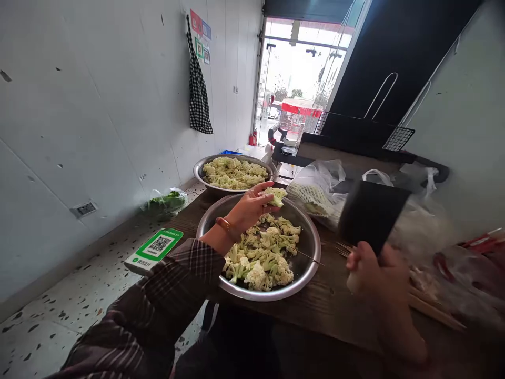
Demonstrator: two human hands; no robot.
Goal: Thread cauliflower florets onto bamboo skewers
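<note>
A piece of cauliflower (278,196) is held between the thumb and fingers of my left hand (249,209), above the far part of a metal bowl (311,252). Inside this bowl lie several cauliflower florets (265,258), with a thin skewer reaching over the right rim. To the right of the bowl, my right hand (373,271) is wrapped round the handle of a cleaver (371,213), its dark blade pointing up. The right hand and the blade are blurred.
Behind stands a second metal bowl (201,176) full of florets. Plastic bags (315,189) and skewers (345,248) lie at the right. A green QR-code box (158,246) and bagged greens (168,200) are at the left, by the wall.
</note>
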